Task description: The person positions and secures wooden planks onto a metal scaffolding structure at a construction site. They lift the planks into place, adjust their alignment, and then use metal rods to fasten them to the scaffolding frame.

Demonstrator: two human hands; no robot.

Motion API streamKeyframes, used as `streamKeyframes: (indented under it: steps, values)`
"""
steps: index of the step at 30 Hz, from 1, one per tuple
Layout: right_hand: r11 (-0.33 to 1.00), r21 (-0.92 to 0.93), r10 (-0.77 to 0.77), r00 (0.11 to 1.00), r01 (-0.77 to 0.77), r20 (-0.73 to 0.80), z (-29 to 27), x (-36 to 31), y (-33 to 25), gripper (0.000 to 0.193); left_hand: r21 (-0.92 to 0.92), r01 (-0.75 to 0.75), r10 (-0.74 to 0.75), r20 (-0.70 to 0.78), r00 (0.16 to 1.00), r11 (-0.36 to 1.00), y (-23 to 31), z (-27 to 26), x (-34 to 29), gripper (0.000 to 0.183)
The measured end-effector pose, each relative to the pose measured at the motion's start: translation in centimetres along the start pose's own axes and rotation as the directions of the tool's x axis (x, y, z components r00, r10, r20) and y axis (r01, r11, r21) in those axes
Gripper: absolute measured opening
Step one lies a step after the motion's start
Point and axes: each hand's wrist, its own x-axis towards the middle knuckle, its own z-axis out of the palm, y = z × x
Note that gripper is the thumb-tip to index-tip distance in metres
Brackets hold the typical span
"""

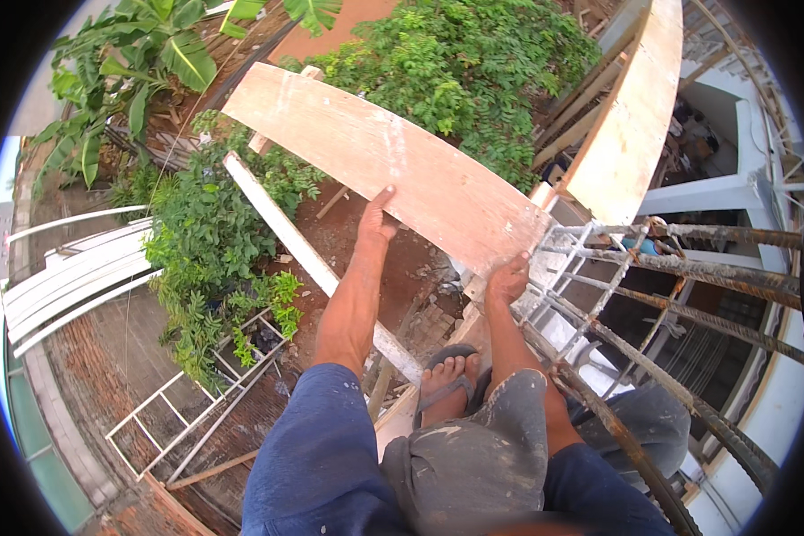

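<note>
A long plywood board [330, 129] stretches from the upper left to the middle of the view, its face pale and smeared with white. My left hand [378, 220] grips its near edge around the middle, thumb on the face and fingers hidden underneath. At the board's right end my right hand [509, 279] is closed on the near corner. That end lies beside a cage of steel rebar [590, 268]. A wooden cross-piece [261, 141] shows behind the board's far-left end.
My sandalled foot [447, 384] rests on a narrow plank high above the ground. Rusty rebar rods [732, 277] run close on my right. Another plywood board [634, 116] rises at the upper right. A pale timber [286, 228] slants below my left arm. Bushes [456, 71] and a metal ladder-like frame [188, 402] lie below.
</note>
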Motion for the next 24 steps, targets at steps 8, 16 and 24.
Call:
streamKeyframes:
  steps: [8,16,24]
  values:
    - [0.996,0.073,-0.05,0.999,0.05,0.004,-0.03,0.33,0.47,0.063,-0.079,-0.049,0.054,0.067,0.996,0.996,-0.87,0.58,-0.66,0.056]
    - [0.998,0.065,-0.02,0.999,0.019,0.025,0.02,0.38,0.37,0.064,-0.072,-0.057,0.064,0.106,0.992,0.996,-0.81,0.56,-0.63,0.056]
    - [0.992,0.075,-0.098,0.995,0.098,0.005,0.37,0.4,0.69,0.066,-0.06,-0.017,0.019,0.037,0.999,0.998,-0.82,0.52,-0.33,0.054]
